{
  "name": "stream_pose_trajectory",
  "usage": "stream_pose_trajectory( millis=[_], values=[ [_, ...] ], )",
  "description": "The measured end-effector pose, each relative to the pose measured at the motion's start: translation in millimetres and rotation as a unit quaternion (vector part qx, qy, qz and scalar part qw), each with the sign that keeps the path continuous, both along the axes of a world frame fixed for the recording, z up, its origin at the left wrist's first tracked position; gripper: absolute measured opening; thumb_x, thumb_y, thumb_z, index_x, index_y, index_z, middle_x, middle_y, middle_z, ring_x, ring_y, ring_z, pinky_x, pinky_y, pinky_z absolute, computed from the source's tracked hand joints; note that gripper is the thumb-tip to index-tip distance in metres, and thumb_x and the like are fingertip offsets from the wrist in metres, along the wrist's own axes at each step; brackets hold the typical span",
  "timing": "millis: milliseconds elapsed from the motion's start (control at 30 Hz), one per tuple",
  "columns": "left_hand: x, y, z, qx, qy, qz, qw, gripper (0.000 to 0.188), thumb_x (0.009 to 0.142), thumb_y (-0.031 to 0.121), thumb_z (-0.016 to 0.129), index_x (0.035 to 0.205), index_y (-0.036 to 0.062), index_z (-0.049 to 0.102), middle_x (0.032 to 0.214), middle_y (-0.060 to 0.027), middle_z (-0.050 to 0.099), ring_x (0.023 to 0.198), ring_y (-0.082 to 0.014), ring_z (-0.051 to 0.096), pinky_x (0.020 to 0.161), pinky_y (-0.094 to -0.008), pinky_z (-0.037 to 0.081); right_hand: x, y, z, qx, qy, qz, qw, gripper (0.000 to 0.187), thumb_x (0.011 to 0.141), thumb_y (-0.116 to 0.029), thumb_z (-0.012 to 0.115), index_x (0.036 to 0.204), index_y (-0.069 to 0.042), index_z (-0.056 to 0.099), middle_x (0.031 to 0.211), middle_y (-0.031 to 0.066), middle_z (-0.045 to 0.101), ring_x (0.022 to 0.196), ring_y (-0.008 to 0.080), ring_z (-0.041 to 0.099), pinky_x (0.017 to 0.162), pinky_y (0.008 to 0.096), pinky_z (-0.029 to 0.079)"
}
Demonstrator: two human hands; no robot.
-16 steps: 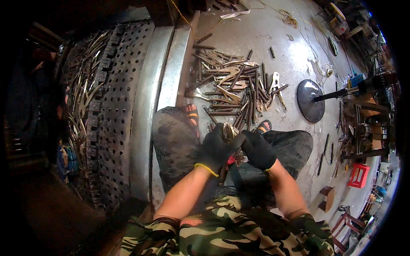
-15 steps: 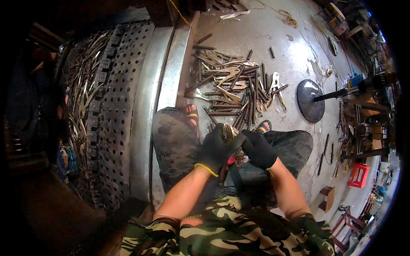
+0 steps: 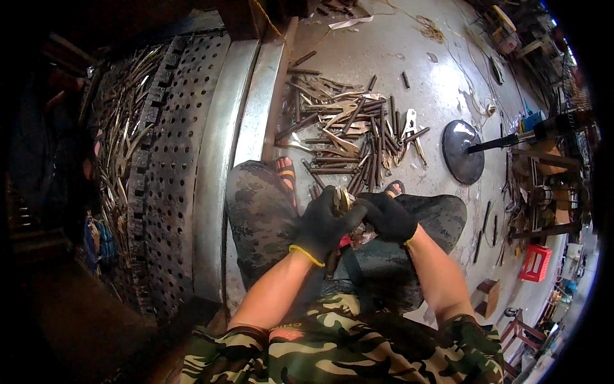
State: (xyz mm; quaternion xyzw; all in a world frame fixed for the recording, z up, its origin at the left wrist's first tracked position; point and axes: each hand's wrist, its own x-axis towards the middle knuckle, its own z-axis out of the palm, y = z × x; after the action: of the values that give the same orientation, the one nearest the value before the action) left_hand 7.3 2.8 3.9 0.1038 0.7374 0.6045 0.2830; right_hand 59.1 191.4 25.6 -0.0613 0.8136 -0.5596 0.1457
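My left hand [image 3: 325,224], in a dark glove with a yellow cuff, is closed round a metal piece that looks like pliers [image 3: 344,200]; a shiny ridged end sticks up past the fingers. Against it is my right hand [image 3: 389,221], gloved alike, with its fingers closed and pointing at my left thumb. Whatever the right fingers grip is hidden behind the glove. Both hands are in front of my lap, between my bent knees. Beyond them on the floor lies a pile of metal pliers [image 3: 342,141] mixed with dark rods [image 3: 382,125].
A perforated metal bench [image 3: 176,141] with a steel edge runs along my left, bearing a heap of metal parts [image 3: 121,147]. Right of the pile stands a round black base [image 3: 462,152] with a pole. Farther right are a red stool [image 3: 536,263] and loose rods [image 3: 484,230].
My right hand has shifted slightly, its wrist a little higher and farther right. My left hand keeps its hold, and the pile looks unchanged.
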Motion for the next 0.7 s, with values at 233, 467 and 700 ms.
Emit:
stream_pose_trajectory(
  millis=[233, 467, 700],
  values=[
    [0, 1, 10, 0.003, 0.043, -0.006, 0.999, 0.05, 0.076, 0.044, 0.075, 0.096, 0.0012, 0.059, 0.081, -0.0149, 0.068, 0.077, -0.0277, 0.068, 0.068, -0.0391, 0.051, -2, 9, 5, 0.064, -0.09, -0.03, 0.993, 0.024, 0.098, -0.019, 0.052, 0.103, 0.001, 0.064, 0.086, 0.0196, 0.065, 0.073, 0.0263, 0.061, 0.069, 0.038, 0.049],
    [0, 0, 9, -0.044, 0.056, -0.036, 0.997, 0.049, 0.076, 0.044, 0.075, 0.098, 0.0028, 0.059, 0.079, -0.0131, 0.067, 0.074, -0.026, 0.067, 0.066, -0.0378, 0.051, -10, 19, 1, 0.142, 0.096, 0.091, 0.981, 0.021, 0.096, -0.015, 0.052, 0.105, 0.001, 0.063, 0.09, 0.0186, 0.064, 0.08, 0.0325, 0.063, 0.072, 0.0387, 0.049],
    [2, -1, 0, -0.017, 0.055, -0.033, 0.998, 0.048, 0.075, 0.043, 0.075, 0.096, 0.003, 0.058, 0.078, -0.0149, 0.067, 0.074, -0.0306, 0.068, 0.067, -0.0403, 0.051, -12, 19, 15, 0.096, -0.028, 0.1, 0.99, 0.025, 0.086, -0.006, 0.055, 0.11, -0.001, 0.061, 0.093, 0.0177, 0.062, 0.086, 0.0358, 0.063, 0.075, 0.0392, 0.051]
  ],
)
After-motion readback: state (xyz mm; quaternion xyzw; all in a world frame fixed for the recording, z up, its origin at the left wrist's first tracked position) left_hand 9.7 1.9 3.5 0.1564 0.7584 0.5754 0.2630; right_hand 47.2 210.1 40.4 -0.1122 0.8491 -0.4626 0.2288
